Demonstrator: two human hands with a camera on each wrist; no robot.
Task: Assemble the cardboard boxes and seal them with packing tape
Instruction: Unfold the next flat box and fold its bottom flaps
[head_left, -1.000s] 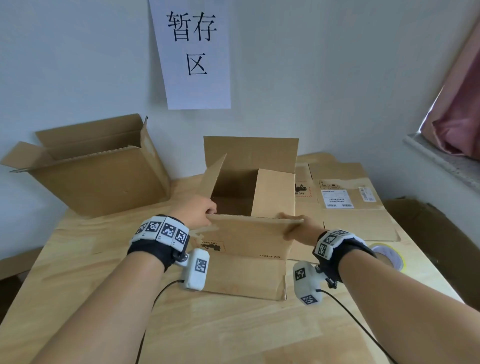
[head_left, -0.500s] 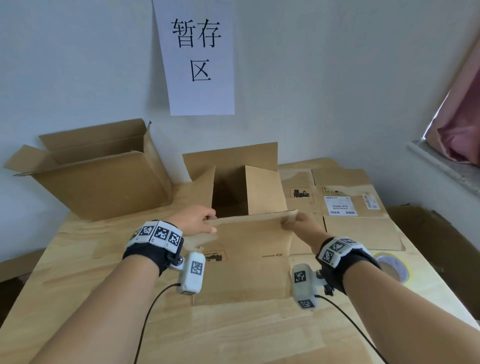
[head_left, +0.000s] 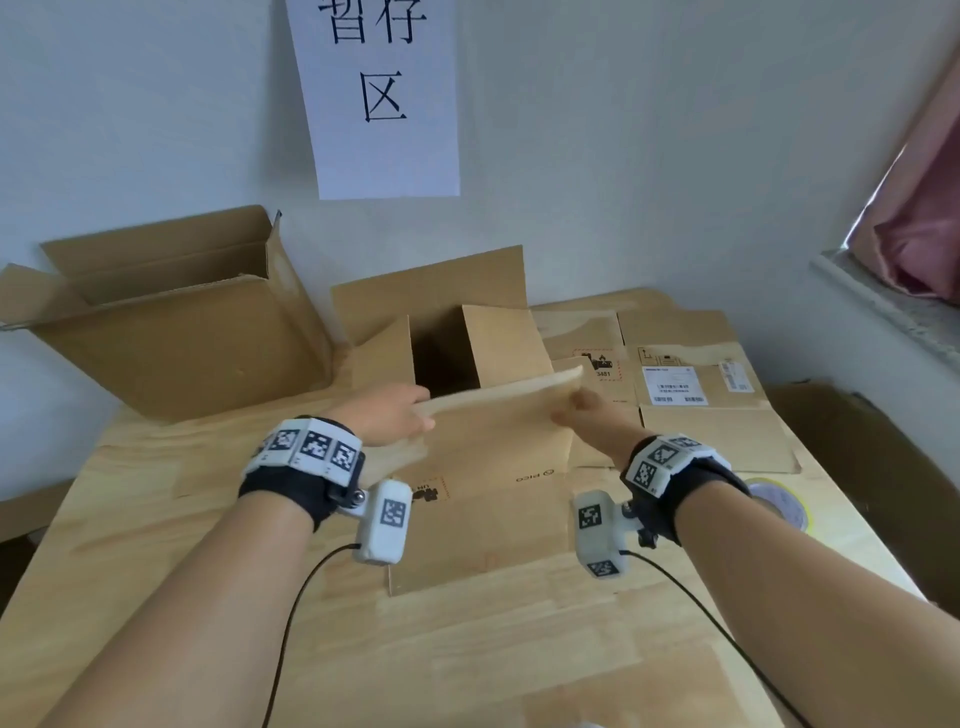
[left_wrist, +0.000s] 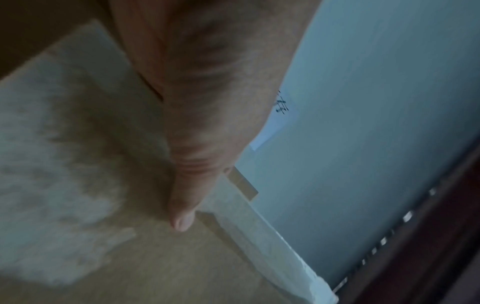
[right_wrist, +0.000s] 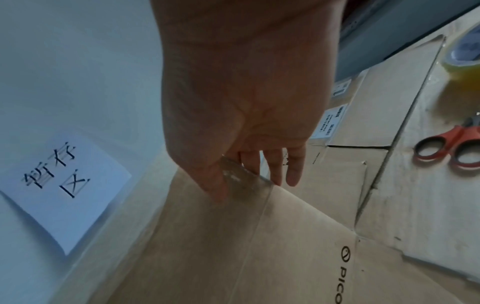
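Note:
A brown cardboard box (head_left: 493, 488) lies in the middle of the wooden table (head_left: 467, 649), tipped away from me, with its dark opening toward the wall. My left hand (head_left: 389, 421) grips the left end of its near flap (head_left: 498, 395); the thumb (left_wrist: 182, 216) lies on the cardboard. At the flap's right corner, my right hand (head_left: 582, 415) pinches the edge between thumb and fingers (right_wrist: 275, 172). The far flap and both side flaps stand open. A roll of clear packing tape (head_left: 779, 504) lies by my right wrist, and it shows yellowish in the right wrist view (right_wrist: 465, 55).
An open cardboard box (head_left: 171, 338) sits at the back left. Flattened boxes (head_left: 691, 415) with labels cover the back right of the table. Red-handled scissors (right_wrist: 451, 148) lie on them near the tape. A paper sign (head_left: 379, 93) hangs on the wall. Another carton (head_left: 857, 467) stands off the table's right edge.
The box has tipped away from me, so its front panel now slopes back. Both hands have followed the near flap forward, keeping their hold.

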